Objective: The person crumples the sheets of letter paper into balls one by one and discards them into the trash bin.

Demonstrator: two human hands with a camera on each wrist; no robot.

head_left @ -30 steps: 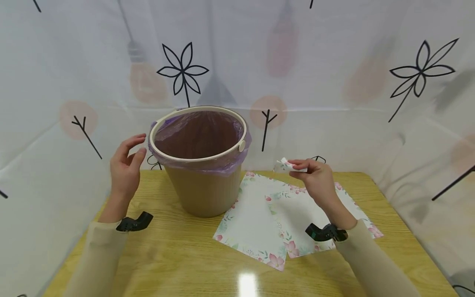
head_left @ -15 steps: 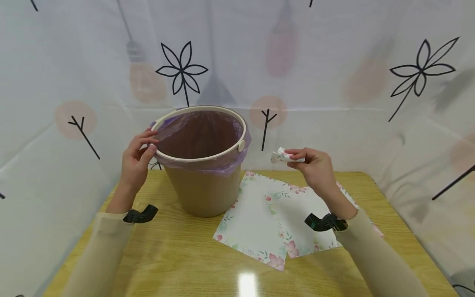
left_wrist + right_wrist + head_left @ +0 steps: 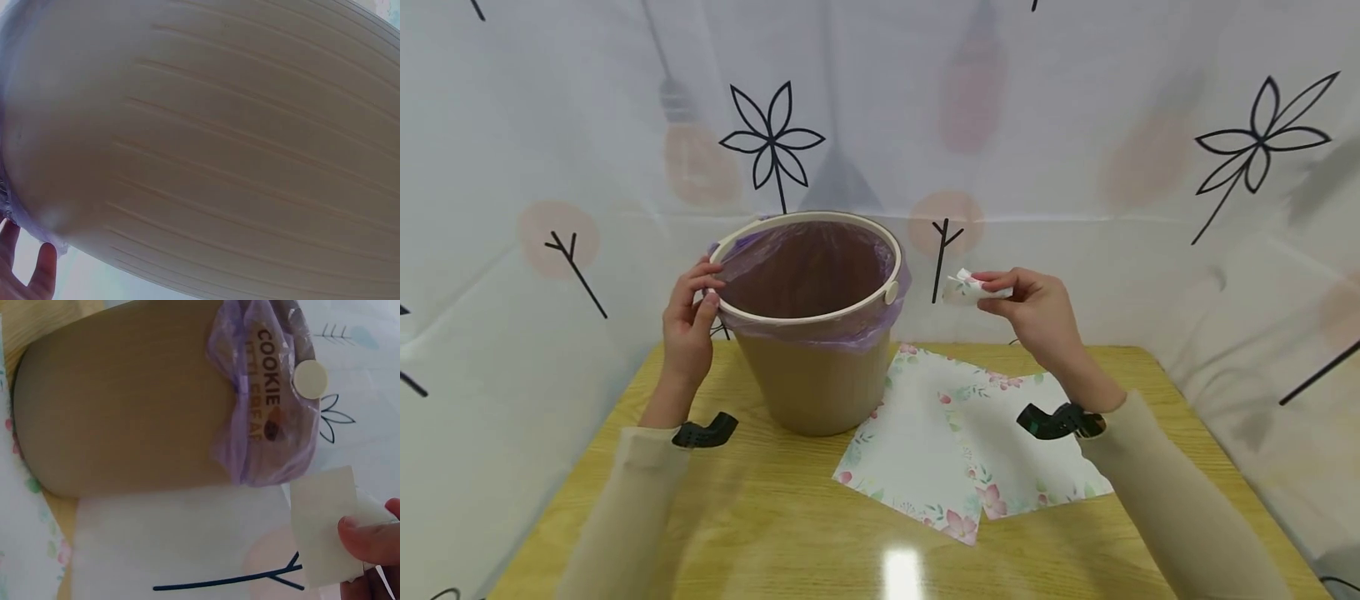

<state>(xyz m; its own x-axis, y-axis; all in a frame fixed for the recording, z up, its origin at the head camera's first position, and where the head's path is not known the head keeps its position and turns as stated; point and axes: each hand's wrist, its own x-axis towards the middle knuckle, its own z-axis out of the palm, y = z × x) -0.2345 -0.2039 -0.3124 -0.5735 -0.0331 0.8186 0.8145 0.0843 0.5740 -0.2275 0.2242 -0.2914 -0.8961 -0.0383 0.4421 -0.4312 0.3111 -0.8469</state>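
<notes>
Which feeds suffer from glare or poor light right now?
Head: a white glare spot on the table, at the bottom edge; left wrist: dim, with the bin filling most of the frame; right wrist: dim too, though COOKIE lettering reads through the purple liner.

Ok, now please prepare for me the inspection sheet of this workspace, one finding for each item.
Surface: wood-grain table, with bright glare at the near side.
Job's things: beige bin, upright, purple liner folded over its top edge; folded paper piece, held.
Clutter: floral sheets lying beside the bin.
Left hand: holds the bin's top edge.
Right hand: pinches the paper piece in the air, apart from the bin.
Cables: nothing seen.
Surroundings: pale backdrop printed with flowers and twigs.
</notes>
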